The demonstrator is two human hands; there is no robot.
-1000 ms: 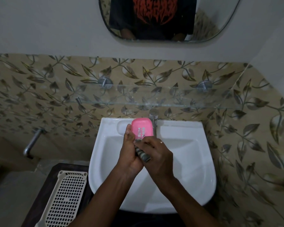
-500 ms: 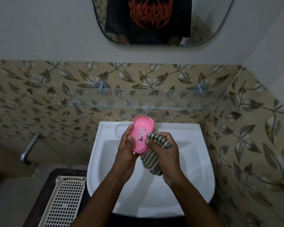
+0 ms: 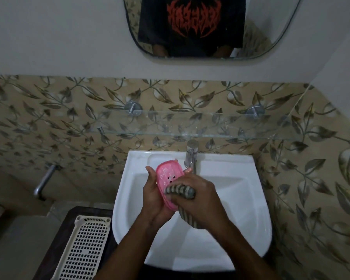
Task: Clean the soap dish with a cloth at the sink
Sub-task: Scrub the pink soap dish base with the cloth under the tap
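Note:
A pink plastic soap dish (image 3: 168, 176) with drain slots is held tilted over the white sink (image 3: 238, 209). My left hand (image 3: 153, 201) grips it from the left and underneath. My right hand (image 3: 198, 197) is closed on a striped grey cloth (image 3: 180, 191) and presses it against the lower part of the dish's inner face. One end of the cloth hangs below my right palm toward the basin. The dish's lower edge is hidden behind the cloth and my fingers.
A chrome tap (image 3: 191, 156) stands at the back of the sink, just right of the dish. A glass shelf (image 3: 190, 126) runs along the tiled wall above. A cream perforated basket (image 3: 83, 249) lies on a dark stand to the left. A wall pipe (image 3: 43, 181) sticks out further left.
The dish has turned so its hollow inner side faces me. My right hand with the cloth has shifted down onto the lower part of the dish. The tap has come into sight.

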